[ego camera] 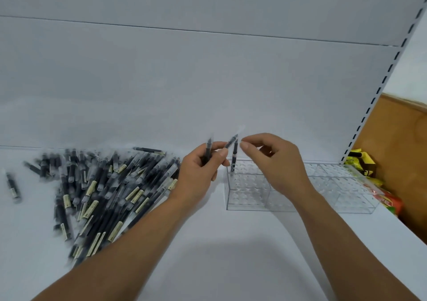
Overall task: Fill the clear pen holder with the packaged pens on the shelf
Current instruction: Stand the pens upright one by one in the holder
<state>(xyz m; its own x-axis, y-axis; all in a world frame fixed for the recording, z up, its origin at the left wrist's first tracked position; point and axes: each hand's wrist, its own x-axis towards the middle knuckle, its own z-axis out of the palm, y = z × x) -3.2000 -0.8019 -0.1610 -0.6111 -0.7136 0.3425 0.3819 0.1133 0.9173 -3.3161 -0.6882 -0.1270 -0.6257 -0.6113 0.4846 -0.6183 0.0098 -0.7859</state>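
Note:
A big pile of black packaged pens [101,185] lies on the white shelf [208,243] at the left. My left hand [198,171] grips two packaged pens, one upright [209,147] and one slanting right [231,141]. My right hand [275,162] pinches the clear wrapper tip of the slanting pen. Right below stands the clear pen holder [247,185], a see-through box with a grid of holes. One pen [234,159] stands upright in its far left corner.
More clear holder sections [342,185] continue to the right. Colourful packets [388,201] and yellow packs [360,162] lie at the shelf's right end beside a slotted upright [379,90]. A stray pen [12,186] lies at the far left.

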